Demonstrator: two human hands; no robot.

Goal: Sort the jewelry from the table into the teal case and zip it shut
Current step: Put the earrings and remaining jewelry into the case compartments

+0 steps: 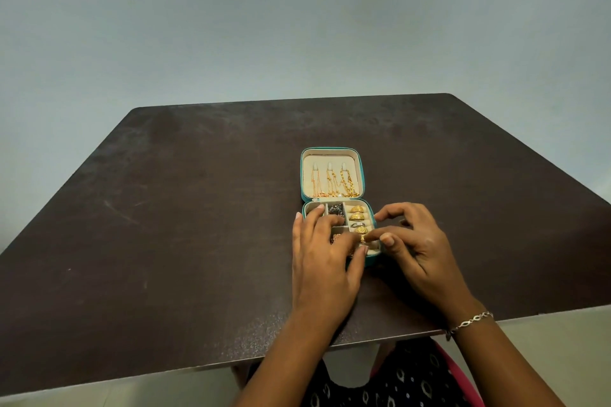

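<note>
Head camera: a teal case (330,151) lies open near the middle of a dark table (165,208), its lid laid flat at 12 o'clock of the base and strung with gold chains (334,183). The left hand (322,254) rests with relaxed, spread fingers over the base's 9 o'clock compartments. The right hand (420,251), a bracelet (471,322) on its wrist, curls in from 3 o'clock, one fingertip at the nearest of the gold rings (357,216); whether it pinches that ring cannot be told.
</note>
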